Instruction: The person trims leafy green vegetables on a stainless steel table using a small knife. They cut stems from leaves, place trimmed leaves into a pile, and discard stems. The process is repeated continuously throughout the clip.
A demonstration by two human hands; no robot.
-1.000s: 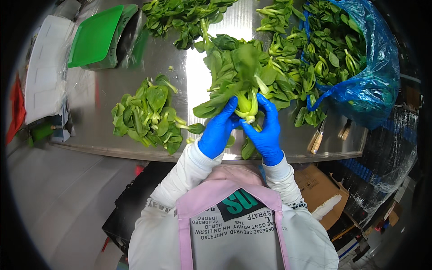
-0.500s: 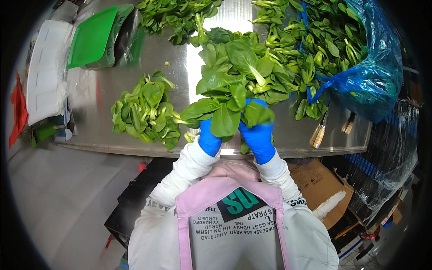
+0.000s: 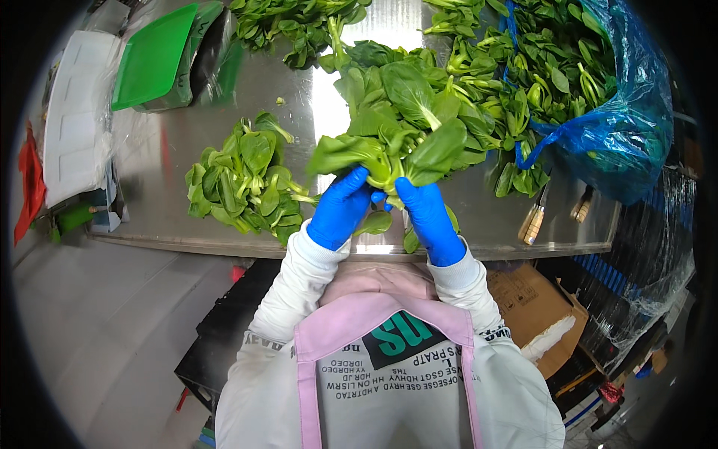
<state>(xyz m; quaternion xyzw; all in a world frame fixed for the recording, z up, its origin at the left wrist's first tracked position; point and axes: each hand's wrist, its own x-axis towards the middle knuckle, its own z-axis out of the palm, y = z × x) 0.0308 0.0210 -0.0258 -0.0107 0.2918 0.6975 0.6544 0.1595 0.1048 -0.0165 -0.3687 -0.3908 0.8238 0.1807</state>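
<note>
Both of my hands wear blue gloves and meet at the base of one leafy bok choy (image 3: 385, 166), its leaves spread away from me. My left hand (image 3: 340, 209) grips the stem from the left, thumb on top. From the other side my right hand (image 3: 430, 217) pinches the same base. A loose leaf (image 3: 375, 222) hangs or lies just below, between the hands. Beyond the held plant is a heap of bok choy (image 3: 407, 90). A smaller pile of bok choy (image 3: 243, 179) lies to the left on the metal table (image 3: 292, 112).
A blue plastic bag (image 3: 636, 112) full of greens stands at the right. Two wooden-handled knives (image 3: 532, 224) lie near the right front edge. Green trays (image 3: 155, 60) and a white container (image 3: 78, 120) are at the left. A cardboard box (image 3: 535, 314) sits below the table.
The bok choy has turned in my hands, so its base now faces me and its leaves point away. Both hands now show more fully, with thumbs at the stem.
</note>
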